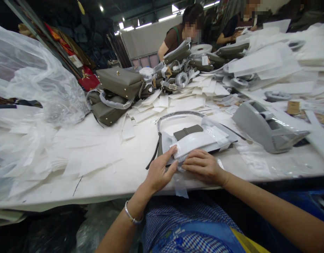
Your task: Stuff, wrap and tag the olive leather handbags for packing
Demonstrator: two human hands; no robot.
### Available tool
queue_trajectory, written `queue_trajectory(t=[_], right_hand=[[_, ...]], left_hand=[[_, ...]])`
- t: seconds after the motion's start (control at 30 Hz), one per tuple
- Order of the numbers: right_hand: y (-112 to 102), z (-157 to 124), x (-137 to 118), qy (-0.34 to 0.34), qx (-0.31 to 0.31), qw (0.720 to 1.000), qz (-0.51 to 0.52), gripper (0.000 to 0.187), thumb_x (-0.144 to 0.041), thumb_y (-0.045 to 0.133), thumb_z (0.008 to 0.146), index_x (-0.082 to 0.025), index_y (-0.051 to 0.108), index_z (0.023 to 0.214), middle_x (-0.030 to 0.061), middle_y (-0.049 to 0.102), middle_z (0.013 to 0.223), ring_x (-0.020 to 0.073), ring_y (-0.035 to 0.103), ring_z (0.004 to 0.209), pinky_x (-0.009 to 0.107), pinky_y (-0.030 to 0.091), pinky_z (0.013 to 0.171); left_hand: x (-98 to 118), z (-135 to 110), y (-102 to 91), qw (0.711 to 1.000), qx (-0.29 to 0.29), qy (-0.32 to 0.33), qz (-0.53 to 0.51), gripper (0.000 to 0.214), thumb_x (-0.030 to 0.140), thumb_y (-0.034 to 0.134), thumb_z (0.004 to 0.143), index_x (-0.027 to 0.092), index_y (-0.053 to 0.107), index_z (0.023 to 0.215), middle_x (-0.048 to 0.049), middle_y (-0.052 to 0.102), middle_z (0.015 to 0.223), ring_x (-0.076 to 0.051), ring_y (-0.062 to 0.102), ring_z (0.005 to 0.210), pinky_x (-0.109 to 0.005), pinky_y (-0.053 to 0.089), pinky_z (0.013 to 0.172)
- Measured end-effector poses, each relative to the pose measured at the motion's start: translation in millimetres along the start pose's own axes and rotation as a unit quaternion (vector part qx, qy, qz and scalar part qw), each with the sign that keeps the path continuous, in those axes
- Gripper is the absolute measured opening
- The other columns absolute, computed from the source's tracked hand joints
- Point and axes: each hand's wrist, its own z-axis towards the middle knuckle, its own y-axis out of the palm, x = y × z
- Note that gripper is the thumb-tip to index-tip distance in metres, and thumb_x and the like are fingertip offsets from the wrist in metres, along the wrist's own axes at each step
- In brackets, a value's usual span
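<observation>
A handbag (188, 131) in dark olive lies on the table in front of me, partly covered by a white wrapping sheet (193, 142). Its handle (177, 115), wrapped in film, arches toward the far side. My left hand (162, 170) grips the near left edge of the sheet, index finger on top and thumb lower down. Close beside it, my right hand (204, 167) has its fingers pressed together and curled on the sheet's near edge. Below the hands, a strip of clear film (181, 186) hangs over the table edge. The fingertips' undersides are hidden.
A grey tape dispenser (264, 126) stands right of the bag. Olive handbags (119, 82) are piled at the back, among white paper sheets (188, 102). Clear plastic bags (38, 77) rise on the left. Across the table is a co-worker (172, 40); another person (227, 33) is farther right.
</observation>
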Motion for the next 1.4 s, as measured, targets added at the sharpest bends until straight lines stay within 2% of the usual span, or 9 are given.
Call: queue_trajectory(t=[0.07, 0.23, 0.37, 0.53, 0.7, 0.87, 0.97, 1.1, 1.4], right_hand=[[0, -1, 0, 0.004, 0.011, 1.000, 0.003, 0.021, -0.016, 0.060, 0.091, -0.021, 0.070, 0.110, 0.0048, 0.076, 0.097, 0.0192, 0.064, 0.096, 0.039, 0.053, 0.088], [-6, 1, -7, 0.031, 0.020, 0.999, -0.006, 0.022, -0.012, 0.061, 0.090, -0.018, 0.067, 0.110, 0.0119, 0.070, 0.122, 0.0207, 0.063, 0.114, 0.039, 0.055, 0.096], [-28, 9, -8, 0.024, -0.014, 1.000, 0.001, 0.030, -0.020, 0.064, 0.092, -0.017, 0.062, 0.122, 0.0111, 0.071, 0.121, 0.0191, 0.065, 0.114, 0.038, 0.052, 0.102], [-49, 12, 13, 0.124, -0.093, 0.981, -0.114, 0.055, -0.035, 0.060, 0.096, -0.013, 0.047, 0.145, 0.0158, 0.057, 0.141, 0.0271, 0.052, 0.132, 0.046, 0.042, 0.113], [-40, 4, 22, 0.143, -0.168, 0.966, -0.133, 0.045, -0.032, 0.058, 0.096, -0.014, 0.056, 0.138, 0.0130, 0.054, 0.145, 0.0297, 0.048, 0.136, 0.050, 0.042, 0.112], [-30, 5, 15, 0.151, -0.150, 0.968, -0.136, 0.039, -0.025, 0.063, 0.091, -0.016, 0.063, 0.129, 0.0113, 0.061, 0.137, 0.0315, 0.054, 0.130, 0.052, 0.045, 0.108], [-27, 4, 14, 0.147, -0.133, 0.970, -0.137, 0.037, -0.020, 0.060, 0.092, -0.016, 0.063, 0.129, 0.0103, 0.064, 0.134, 0.0315, 0.053, 0.130, 0.051, 0.046, 0.107], [-23, 0, 16, 0.145, -0.120, 0.973, -0.136, 0.037, -0.021, 0.058, 0.094, -0.015, 0.062, 0.130, 0.0095, 0.062, 0.136, 0.0319, 0.053, 0.131, 0.050, 0.045, 0.108], [-21, -5, 15, 0.152, -0.106, 0.975, -0.125, 0.047, -0.019, 0.056, 0.093, -0.018, 0.055, 0.140, 0.0100, 0.059, 0.140, 0.0309, 0.049, 0.134, 0.051, 0.043, 0.110]], left_hand=[[1, 1, 5.4, 0.999, 0.030, -0.024, 0.023, 0.047, 0.032, 0.049, 0.099, 0.023, 0.045, 0.145, -0.0065, 0.055, 0.145, -0.020, 0.054, 0.132, -0.038, 0.045, 0.111], [0, 2, 21.5, 0.993, 0.067, 0.006, 0.099, 0.052, 0.037, 0.058, 0.095, 0.024, 0.047, 0.144, -0.0069, 0.048, 0.151, -0.022, 0.051, 0.134, -0.037, 0.048, 0.110], [-4, 2, 25.2, 0.989, 0.080, 0.028, 0.125, 0.055, 0.033, 0.061, 0.094, 0.024, 0.044, 0.146, -0.0076, 0.054, 0.146, -0.022, 0.055, 0.131, -0.038, 0.051, 0.106], [-6, 3, 25.8, 0.985, 0.086, 0.043, 0.143, 0.054, 0.028, 0.060, 0.095, 0.023, 0.043, 0.147, -0.0086, 0.056, 0.143, -0.023, 0.056, 0.129, -0.038, 0.052, 0.105], [-1, 2, 25.8, 0.984, 0.077, 0.037, 0.153, 0.061, 0.028, 0.063, 0.092, 0.023, 0.040, 0.149, -0.0090, 0.054, 0.145, -0.024, 0.054, 0.132, -0.040, 0.050, 0.108], [8, 3, 27.4, 0.972, 0.069, 0.077, 0.212, 0.059, 0.016, 0.059, 0.089, 0.017, 0.043, 0.146, -0.0118, 0.052, 0.147, -0.029, 0.041, 0.142, -0.050, 0.043, 0.114], [14, 6, 30.0, 0.960, 0.089, 0.101, 0.244, 0.053, 0.007, 0.052, 0.089, 0.015, 0.049, 0.141, -0.0135, 0.059, 0.139, -0.028, 0.051, 0.134, -0.055, 0.039, 0.115], [21, 14, 37.6, 0.954, 0.130, 0.100, 0.252, 0.041, 0.007, 0.047, 0.093, 0.012, 0.055, 0.133, -0.0145, 0.067, 0.129, -0.025, 0.063, 0.121, -0.052, 0.043, 0.112], [29, 11, 62.1, 0.936, 0.144, 0.096, 0.306, 0.042, 0.004, 0.041, 0.093, 0.008, 0.055, 0.133, -0.0169, 0.063, 0.133, -0.027, 0.060, 0.125, -0.049, 0.050, 0.107]])
